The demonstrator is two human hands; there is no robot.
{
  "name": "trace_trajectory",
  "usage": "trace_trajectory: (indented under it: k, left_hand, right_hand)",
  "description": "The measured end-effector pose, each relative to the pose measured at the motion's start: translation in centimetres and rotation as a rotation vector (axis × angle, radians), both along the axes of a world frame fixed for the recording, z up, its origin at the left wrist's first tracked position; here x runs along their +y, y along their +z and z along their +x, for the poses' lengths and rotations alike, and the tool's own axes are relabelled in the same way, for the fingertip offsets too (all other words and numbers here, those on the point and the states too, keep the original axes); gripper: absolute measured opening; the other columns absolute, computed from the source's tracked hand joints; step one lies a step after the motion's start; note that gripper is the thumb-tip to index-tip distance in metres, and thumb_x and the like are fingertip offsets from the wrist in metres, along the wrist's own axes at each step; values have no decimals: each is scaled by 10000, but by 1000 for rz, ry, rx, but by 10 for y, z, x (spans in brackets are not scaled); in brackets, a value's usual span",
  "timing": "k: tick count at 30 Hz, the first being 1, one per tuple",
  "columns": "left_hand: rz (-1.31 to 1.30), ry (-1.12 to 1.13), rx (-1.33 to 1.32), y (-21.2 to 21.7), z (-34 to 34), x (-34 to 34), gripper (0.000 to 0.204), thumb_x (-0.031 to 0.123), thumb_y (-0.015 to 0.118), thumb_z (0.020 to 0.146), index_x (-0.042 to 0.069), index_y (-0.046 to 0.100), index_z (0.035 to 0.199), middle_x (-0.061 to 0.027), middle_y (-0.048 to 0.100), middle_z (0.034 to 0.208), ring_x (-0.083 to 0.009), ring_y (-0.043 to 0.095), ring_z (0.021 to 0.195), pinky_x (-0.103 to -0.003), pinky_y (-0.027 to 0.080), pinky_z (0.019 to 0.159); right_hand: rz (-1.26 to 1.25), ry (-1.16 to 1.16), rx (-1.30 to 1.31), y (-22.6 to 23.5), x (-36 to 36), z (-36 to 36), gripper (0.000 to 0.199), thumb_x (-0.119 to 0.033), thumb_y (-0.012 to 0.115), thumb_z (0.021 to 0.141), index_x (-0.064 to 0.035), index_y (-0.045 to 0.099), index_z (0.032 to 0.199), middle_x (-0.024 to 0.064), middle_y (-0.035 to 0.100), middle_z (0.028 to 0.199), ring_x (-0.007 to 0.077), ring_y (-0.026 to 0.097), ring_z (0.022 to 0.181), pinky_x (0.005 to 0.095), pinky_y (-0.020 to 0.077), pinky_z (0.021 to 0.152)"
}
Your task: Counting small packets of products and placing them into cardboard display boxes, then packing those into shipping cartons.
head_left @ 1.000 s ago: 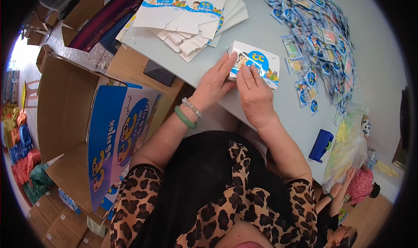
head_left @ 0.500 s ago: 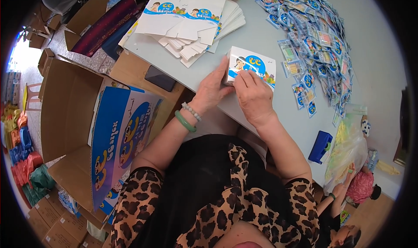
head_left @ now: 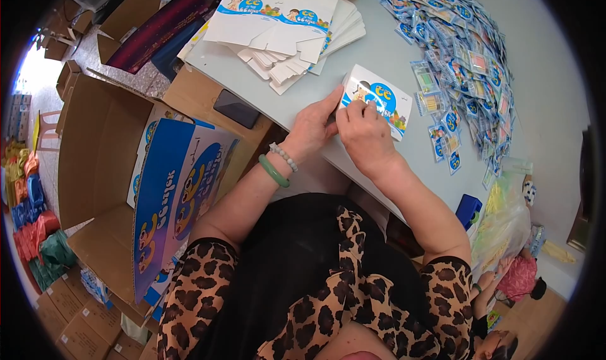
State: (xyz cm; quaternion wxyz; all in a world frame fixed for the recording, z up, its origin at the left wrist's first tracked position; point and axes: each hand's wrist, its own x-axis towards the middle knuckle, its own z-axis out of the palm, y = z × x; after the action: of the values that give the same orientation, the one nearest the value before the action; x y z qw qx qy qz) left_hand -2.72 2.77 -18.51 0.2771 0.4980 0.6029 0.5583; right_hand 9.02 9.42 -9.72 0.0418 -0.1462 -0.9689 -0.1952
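Note:
A small white and blue printed carton (head_left: 379, 98) lies on the grey table (head_left: 404, 50), and both hands grip its near end. My left hand (head_left: 312, 129) holds the carton's left corner with thumb and fingers; a green bangle and a bead bracelet sit on that wrist. My right hand (head_left: 364, 132) presses on the carton's near edge with its fingers curled over it. Which flap is being held is hidden under the fingers.
A stack of flat unfolded cartons (head_left: 284, 25) lies at the table's far left. Several small blue packets (head_left: 454, 50) spread over the right. A dark phone (head_left: 236, 108) rests on a large open cardboard box (head_left: 107, 170) with blue printed sheets. Another person (head_left: 521, 278) sits lower right.
The carton and both hands stay in about the same place on the table; the fingers have shifted slightly along the carton's near end.

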Motion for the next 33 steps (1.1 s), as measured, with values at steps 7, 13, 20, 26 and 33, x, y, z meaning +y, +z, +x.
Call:
trace_trajectory:
  k: [7,13,20,26,33]
  left_hand:
    - [57,33,199,-2,-6,0,696,43,715,750,77,416,1377,-182,631,972,-356,619,859,-409,510,730]
    - [64,62,229,0,-6,-2,711,119,742,737,73,419,1369,-182,636,982,-354,617,872,-414,504,755]
    - [370,173,822,15,-3,-7,448,98,678,747,93,585,1185,-90,597,1206,-311,570,1102,-400,491,875]
    - [373,122,933,41,-12,-6,303,34,674,718,64,648,1018,-62,637,1062,-283,601,1037,-399,480,878]
    - [395,29,778,30,-14,-1,319,24,659,703,76,642,1017,-71,619,1005,-269,594,942,-381,484,844]
  right_hand:
    - [7,-53,80,3,-16,4,172,-61,613,724,-35,574,890,141,555,966,325,628,934,322,539,674]
    - [-100,-94,253,-4,-21,19,317,-16,582,753,0,604,1069,133,597,1131,315,617,1036,343,520,836]
    - [-129,-91,395,-16,-15,23,289,-20,597,780,-9,630,1067,108,633,1148,293,612,1070,343,508,881]
    - [-293,-99,532,-15,-7,36,275,6,640,773,-16,628,1048,95,626,1130,275,596,1067,357,507,881]
    - [-268,-63,598,-22,3,41,270,18,651,754,-14,625,1021,91,619,1118,258,589,1060,353,505,883]
